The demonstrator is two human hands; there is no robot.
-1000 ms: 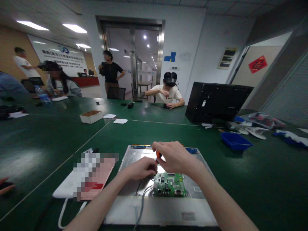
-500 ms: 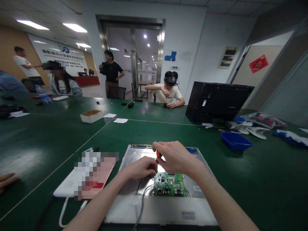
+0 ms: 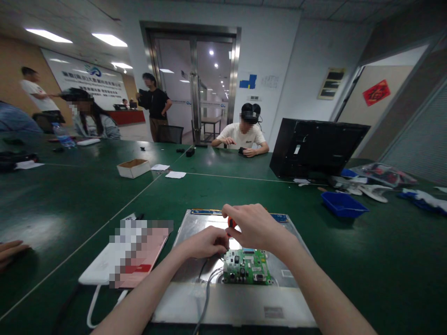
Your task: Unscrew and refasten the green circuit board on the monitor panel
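A silver metal panel lies flat on the green table, with a green circuit board on it. My right hand is closed round a small red-and-black screwdriver, held above the board's upper left corner. Beside it, my left hand has its fingers pinched together at that corner; whatever lies between them is hidden. A grey cable runs from the board's left side toward the panel's front edge.
Left of the panel lie a white device with a white cable and a pink item. Farther off are an open box, a black monitor and a blue tray. A person's hand rests at far left.
My hands stay almost where they were, the right one turned slightly on the screwdriver. Across the table, the seated person's raised arm has come down; the standing person has shifted left.
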